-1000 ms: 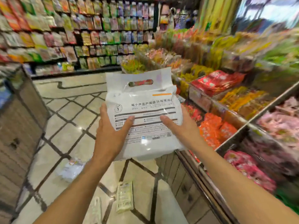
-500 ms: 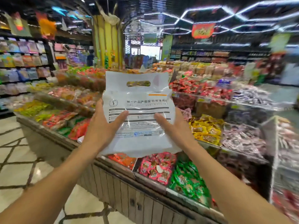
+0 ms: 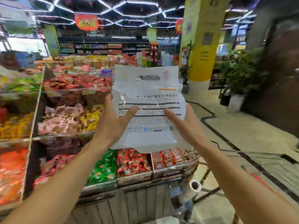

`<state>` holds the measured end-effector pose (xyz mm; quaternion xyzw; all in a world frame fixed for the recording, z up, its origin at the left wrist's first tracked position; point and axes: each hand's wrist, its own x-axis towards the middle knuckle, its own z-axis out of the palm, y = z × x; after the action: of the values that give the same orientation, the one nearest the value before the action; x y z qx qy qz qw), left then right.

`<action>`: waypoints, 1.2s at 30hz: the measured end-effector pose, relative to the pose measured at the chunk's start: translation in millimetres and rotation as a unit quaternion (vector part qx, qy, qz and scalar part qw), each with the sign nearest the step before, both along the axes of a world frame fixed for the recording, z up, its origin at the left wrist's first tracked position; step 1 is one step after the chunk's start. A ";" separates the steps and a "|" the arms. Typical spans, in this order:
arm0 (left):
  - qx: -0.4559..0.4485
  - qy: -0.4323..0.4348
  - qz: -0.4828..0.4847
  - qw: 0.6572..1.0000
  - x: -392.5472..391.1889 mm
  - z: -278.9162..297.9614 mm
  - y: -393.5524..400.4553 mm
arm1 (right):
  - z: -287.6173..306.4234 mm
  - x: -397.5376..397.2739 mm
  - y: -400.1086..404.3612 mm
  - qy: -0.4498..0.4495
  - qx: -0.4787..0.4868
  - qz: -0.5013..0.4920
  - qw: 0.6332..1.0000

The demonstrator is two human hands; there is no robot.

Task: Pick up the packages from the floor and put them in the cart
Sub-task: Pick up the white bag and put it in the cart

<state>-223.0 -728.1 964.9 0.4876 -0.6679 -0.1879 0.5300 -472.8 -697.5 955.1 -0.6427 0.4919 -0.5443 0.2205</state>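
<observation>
The view had swung right past the snack bins (image 3: 132, 160); left hand (image 3: 111, 125) and right hand (image 3: 186, 123) gripped the white package (image 3: 148, 94), its print too blurred to read.

One package (image 3: 148, 109) — two hands (image 3: 111, 125)

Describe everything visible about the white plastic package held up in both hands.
The white plastic package is a flat, glossy, crinkled pouch, held upright in mid-air before the candy display. A slot-shaped carry handle is cut near its top edge. Its face carries an orange bar, a small round logo, a line of printed characters, dark horizontal bars, and small marks lower down; the print is too blurred to read. The left hand grips its left edge and the right hand its right edge, thumbs pressed on the front. Nothing else touches it.
</observation>
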 end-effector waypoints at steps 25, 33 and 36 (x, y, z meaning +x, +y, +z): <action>0.116 0.033 -0.230 0.966 -609.9 -104.9 12.9 | -91.4 -569.5 125.1 -0.065 0.081 -0.245 0.964; 0.189 0.046 -0.203 0.960 -715.8 -167.4 -58.2 | -141.1 -677.9 34.9 -0.061 0.148 -0.222 0.962; 0.234 0.028 -0.172 0.956 -737.4 -195.6 -75.8 | -170.6 -709.2 4.1 -0.053 0.186 -0.188 0.963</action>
<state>-960.4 -803.9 769.3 0.4702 -0.6637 -0.4412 0.3791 -1182.0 -693.4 784.5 -0.4569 0.6840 -0.5080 0.2556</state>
